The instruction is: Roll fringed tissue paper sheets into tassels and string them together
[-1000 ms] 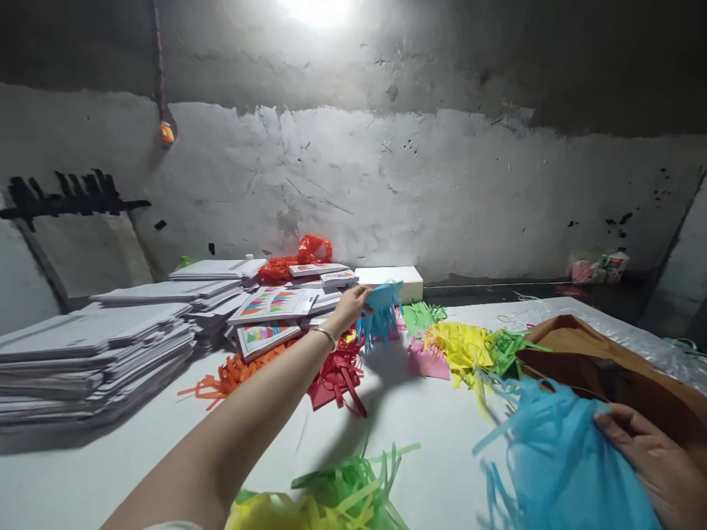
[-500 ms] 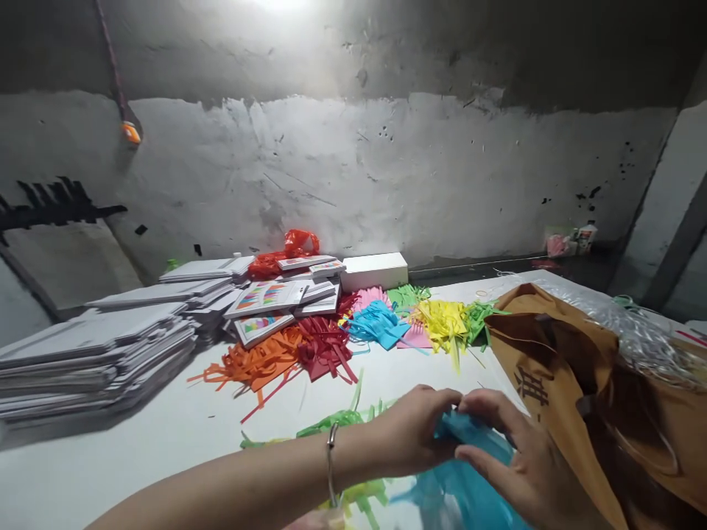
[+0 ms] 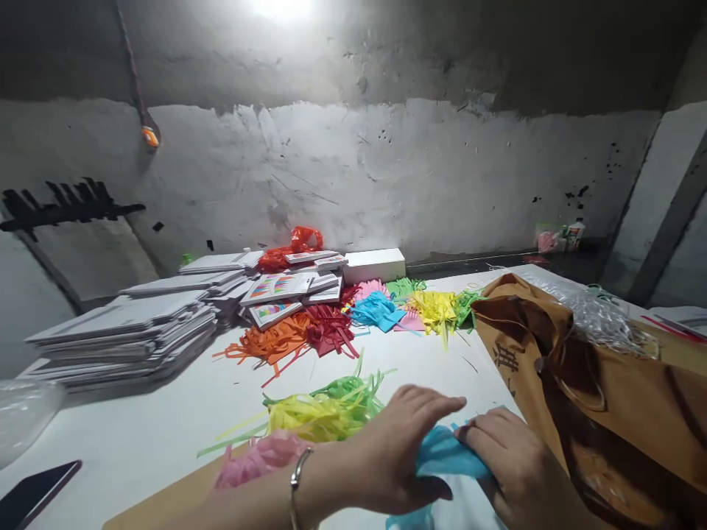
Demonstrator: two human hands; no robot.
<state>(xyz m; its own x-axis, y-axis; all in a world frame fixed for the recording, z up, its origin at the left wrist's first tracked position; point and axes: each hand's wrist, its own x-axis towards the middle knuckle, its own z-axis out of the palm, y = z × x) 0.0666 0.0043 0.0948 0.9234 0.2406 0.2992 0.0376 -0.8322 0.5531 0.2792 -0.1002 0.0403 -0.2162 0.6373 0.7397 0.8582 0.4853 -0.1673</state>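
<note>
Near the front of the white table (image 3: 166, 412), my right hand (image 3: 516, 453) has its fingers closed on a bunch of thin blue fringed paper (image 3: 450, 453). My left hand (image 3: 381, 449), with a silver bracelet at its wrist, reaches around the left end of the blue bunch. Its thumb and fingers are spread apart, with the blue material between them. Just beyond my left hand lie yellow fringed paper (image 3: 309, 419) and green fringed paper (image 3: 353, 394). Pink fringed paper (image 3: 259, 456) sits partly behind my left forearm. More blue material shows below my hands.
Stacks of white cards (image 3: 127, 331) stand at left, near a phone (image 3: 38, 493). Farther back are orange fringes (image 3: 270, 338), red fringes (image 3: 331, 331), printed packs (image 3: 276, 287) and a white box (image 3: 375, 263). A brown cloth bag (image 3: 530, 331) lies at right beside clear plastic (image 3: 585, 309).
My left hand has spread its fingers and shifted left and down from the blue bunch. My right hand has closed on it. The view has tilted, showing more pink and yellow fringe and the phone.
</note>
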